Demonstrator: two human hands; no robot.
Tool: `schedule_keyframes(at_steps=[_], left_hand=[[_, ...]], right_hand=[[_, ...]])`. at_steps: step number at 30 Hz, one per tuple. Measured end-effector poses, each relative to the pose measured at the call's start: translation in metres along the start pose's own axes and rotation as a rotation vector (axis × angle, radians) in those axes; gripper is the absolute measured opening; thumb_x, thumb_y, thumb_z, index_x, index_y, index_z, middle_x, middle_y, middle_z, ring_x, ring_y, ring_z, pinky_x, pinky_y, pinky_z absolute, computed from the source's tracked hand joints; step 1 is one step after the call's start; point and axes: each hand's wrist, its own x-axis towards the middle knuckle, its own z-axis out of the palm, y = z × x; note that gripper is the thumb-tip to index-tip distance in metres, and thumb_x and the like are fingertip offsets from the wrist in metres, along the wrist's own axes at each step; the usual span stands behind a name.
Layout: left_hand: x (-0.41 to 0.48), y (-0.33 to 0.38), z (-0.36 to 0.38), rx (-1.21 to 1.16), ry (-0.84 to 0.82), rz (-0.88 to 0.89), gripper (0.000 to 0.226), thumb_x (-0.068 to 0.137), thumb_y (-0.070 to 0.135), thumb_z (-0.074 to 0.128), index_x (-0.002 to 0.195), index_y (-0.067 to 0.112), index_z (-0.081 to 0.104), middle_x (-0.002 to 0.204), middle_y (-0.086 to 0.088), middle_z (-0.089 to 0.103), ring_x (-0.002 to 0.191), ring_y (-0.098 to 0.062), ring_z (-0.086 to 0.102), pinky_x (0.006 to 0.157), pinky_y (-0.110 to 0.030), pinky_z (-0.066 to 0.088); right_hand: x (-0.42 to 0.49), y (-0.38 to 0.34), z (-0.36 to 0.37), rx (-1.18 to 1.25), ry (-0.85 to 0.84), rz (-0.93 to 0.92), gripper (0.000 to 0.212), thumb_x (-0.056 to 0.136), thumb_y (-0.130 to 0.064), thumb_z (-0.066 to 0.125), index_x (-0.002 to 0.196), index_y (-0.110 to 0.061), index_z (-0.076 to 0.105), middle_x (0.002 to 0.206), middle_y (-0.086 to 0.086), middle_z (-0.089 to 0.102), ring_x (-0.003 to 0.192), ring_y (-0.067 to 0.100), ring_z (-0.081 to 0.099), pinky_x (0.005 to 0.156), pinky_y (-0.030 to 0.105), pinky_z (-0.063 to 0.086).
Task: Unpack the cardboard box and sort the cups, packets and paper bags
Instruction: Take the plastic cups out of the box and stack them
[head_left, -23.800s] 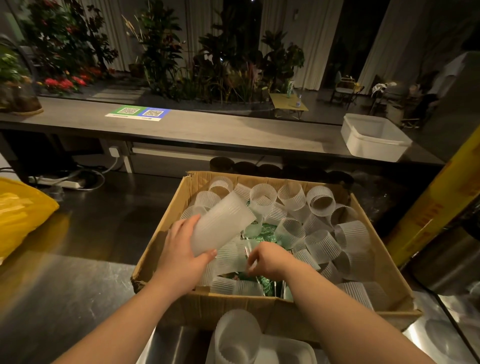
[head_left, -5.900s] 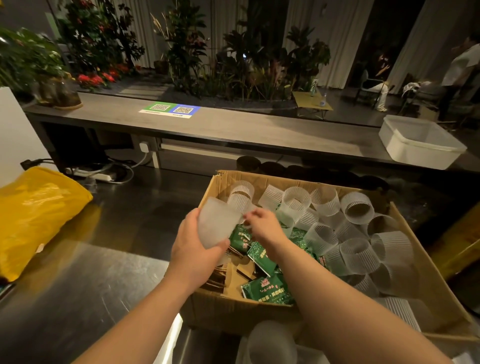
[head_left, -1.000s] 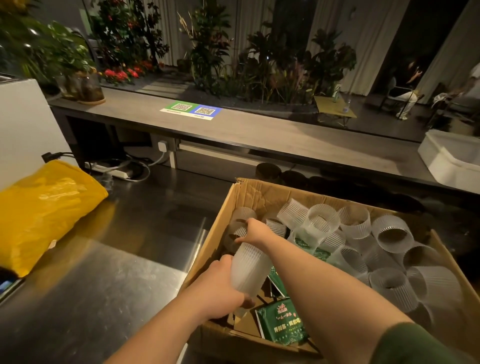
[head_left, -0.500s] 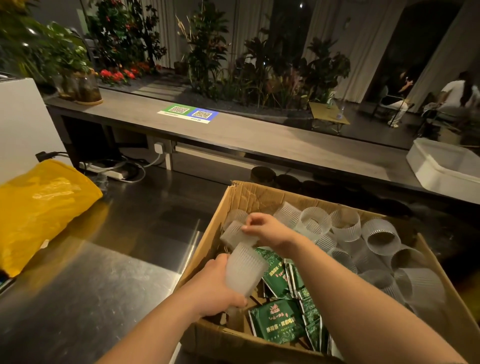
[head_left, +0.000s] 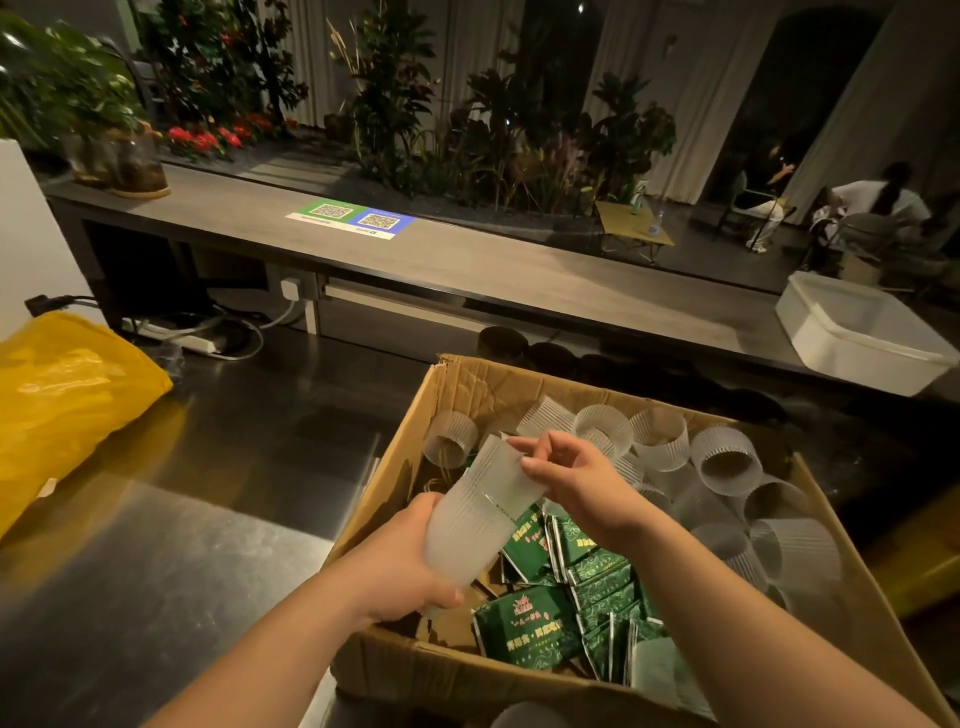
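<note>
While box (head_left: 467, 384) rests on counter (head_left: 182, 561), left fingers (head_left: 423, 512) grip cups (head_left: 478, 519); right fingers (head_left: 540, 465) pinch rim.

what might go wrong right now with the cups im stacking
1. The left hand grips the stack of frosted ribbed plastic cups low and tilted; the top cup, pinched at its rim by the right hand, may seat crooked or slip off.
2. A dropped cup would land among the green foil packets in the brown cardboard box, mixing the sorts.
</note>
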Motion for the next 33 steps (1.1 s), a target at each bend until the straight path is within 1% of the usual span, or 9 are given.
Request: schedule_keyframes(at_steps=[7,9,11,14,18,21,26,30,33], left_hand=[[-0.002,0.001,-0.001,-0.057,0.007,0.008,0.09,0.075,0.029,0.088,0.135,0.047,0.023,0.123,0.018,0.041,0.112,-0.016,0.053,0.088,-0.032,0.061],[0.0,0.0,-0.002,-0.076,0.004,0.01,0.093,0.074,0.029,0.088,0.136,0.048,0.022,0.124,0.017,0.042,0.113,-0.017,0.054,0.088,-0.033,0.062],[0.001,-0.002,-0.001,-0.08,0.006,-0.003,0.092,0.073,0.032,0.089,0.134,0.049,0.022,0.124,0.017,0.044,0.112,-0.017,0.055,0.089,-0.034,0.062],[0.002,-0.004,0.0,-0.07,0.018,-0.04,0.088,0.071,0.042,0.089,0.132,0.045,0.025,0.123,0.017,0.044,0.112,-0.014,0.054,0.09,-0.035,0.061],[0.004,-0.004,0.002,-0.012,0.007,-0.073,0.089,0.071,0.047,0.086,0.136,0.041,0.027,0.122,0.016,0.046,0.11,-0.013,0.054,0.089,-0.033,0.06],[0.006,-0.003,0.002,-0.015,-0.007,-0.101,0.087,0.077,0.035,0.086,0.14,0.041,0.026,0.122,0.015,0.048,0.109,-0.014,0.058,0.082,-0.03,0.062],[0.01,-0.004,0.001,-0.058,0.012,-0.113,0.083,0.078,0.035,0.086,0.138,0.044,0.029,0.121,0.018,0.05,0.107,-0.009,0.055,0.065,-0.017,0.048],[0.009,-0.008,0.001,-0.054,0.02,-0.099,0.089,0.071,0.043,0.089,0.139,0.044,0.031,0.123,0.018,0.051,0.112,-0.009,0.054,0.08,-0.02,0.047],[0.009,-0.007,0.001,-0.029,0.027,-0.116,0.088,0.072,0.041,0.089,0.136,0.046,0.03,0.12,0.018,0.051,0.11,-0.01,0.054,0.089,-0.028,0.051]], right_hand=[[0.0,-0.004,0.007,-0.146,-0.109,0.031,0.015,0.079,-0.027,0.072,0.07,-0.023,0.061,0.139,-0.009,0.061,0.132,0.014,0.052,0.114,0.052,0.042],[-0.001,0.0,0.013,-0.173,-0.199,0.072,0.02,0.085,-0.036,0.067,0.09,-0.017,0.064,0.14,-0.009,0.058,0.13,0.012,0.052,0.113,0.042,0.042],[0.0,0.003,0.018,-0.128,-0.274,0.123,0.047,0.092,-0.046,0.058,0.117,-0.006,0.059,0.132,-0.003,0.058,0.122,0.015,0.054,0.106,0.034,0.042],[0.022,-0.001,0.021,-0.166,-0.132,0.138,0.038,0.103,-0.043,0.052,0.124,-0.012,0.058,0.127,0.002,0.064,0.122,0.021,0.06,0.106,0.037,0.047],[0.083,-0.005,0.036,-0.693,0.155,0.037,0.022,0.101,-0.021,0.06,0.123,-0.016,0.062,0.118,0.0,0.065,0.112,0.019,0.064,0.096,0.035,0.056],[0.124,-0.001,0.051,-0.772,0.165,0.069,0.038,0.102,-0.015,0.056,0.14,-0.015,0.055,0.138,0.006,0.06,0.124,0.023,0.059,0.098,0.032,0.052],[0.156,0.01,0.062,-1.013,-0.022,0.293,0.057,0.104,-0.022,0.055,0.155,-0.012,0.031,0.159,0.015,0.037,0.15,0.038,0.03,0.122,0.054,0.029],[0.156,0.016,0.072,-1.166,-0.01,0.233,0.066,0.095,-0.013,0.069,0.15,-0.013,0.033,0.143,0.013,0.052,0.129,0.032,0.056,0.104,0.043,0.052],[0.153,0.01,0.071,-1.052,0.078,0.113,0.067,0.089,-0.014,0.076,0.145,-0.015,0.04,0.136,0.008,0.056,0.123,0.027,0.06,0.1,0.04,0.055]])
